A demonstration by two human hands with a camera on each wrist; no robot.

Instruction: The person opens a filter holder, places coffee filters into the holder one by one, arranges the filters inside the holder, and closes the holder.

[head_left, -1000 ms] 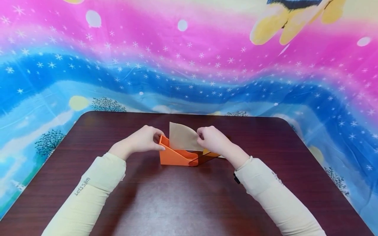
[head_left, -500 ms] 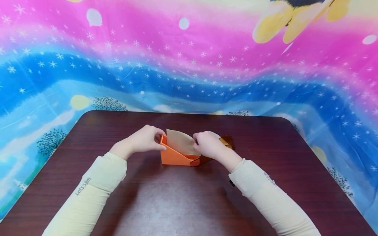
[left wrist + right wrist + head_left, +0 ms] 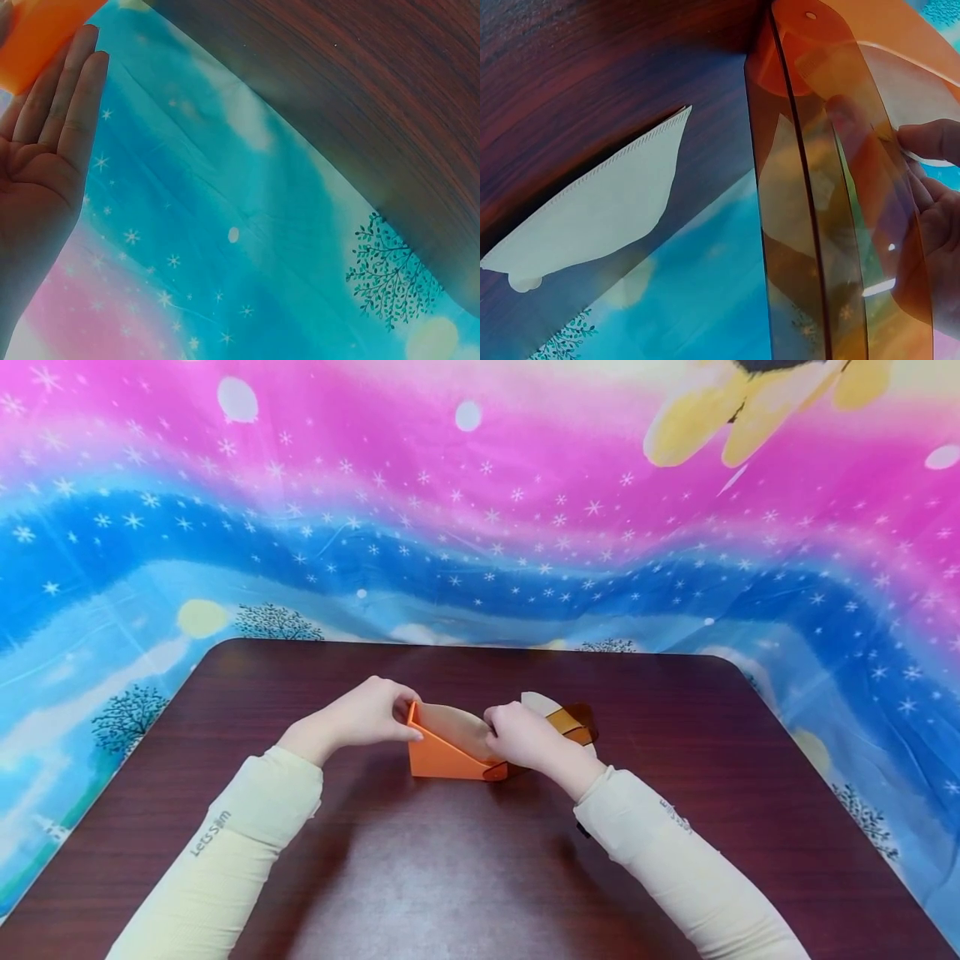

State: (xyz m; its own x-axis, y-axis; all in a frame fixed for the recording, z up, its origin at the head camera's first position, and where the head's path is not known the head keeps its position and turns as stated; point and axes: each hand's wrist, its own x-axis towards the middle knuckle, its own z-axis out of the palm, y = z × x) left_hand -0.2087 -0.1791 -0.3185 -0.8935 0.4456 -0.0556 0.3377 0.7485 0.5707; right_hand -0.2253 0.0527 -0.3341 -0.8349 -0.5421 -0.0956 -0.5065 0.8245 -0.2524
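Note:
A tan paper coffee filter (image 3: pixel 452 723) stands inside an orange filter box (image 3: pixel 442 762), its curved top edge just above the sloping side. My right hand (image 3: pixel 525 735) pinches the filter's right edge at the low end of the box; in the right wrist view the thumb and fingertips meet at the paper. My left hand (image 3: pixel 367 714) grips the tall left end, thumb on the front and fingers behind; its straight fingers lie along the orange wall in the left wrist view. The see-through amber lid (image 3: pixel 802 225) hangs open to the right, partly behind my right hand.
A pale coffee filter with a crimped edge (image 3: pixel 607 202) lies on the dark wooden table (image 3: pixel 465 868), just beyond my right hand and near the lid. A printed cloth backdrop (image 3: pixel 420 543) hangs behind the table.
My right hand has moved down and slightly left, lowering the filter into the box. The pale filter and lid beyond it have come into fuller view. My left hand has stayed in place.

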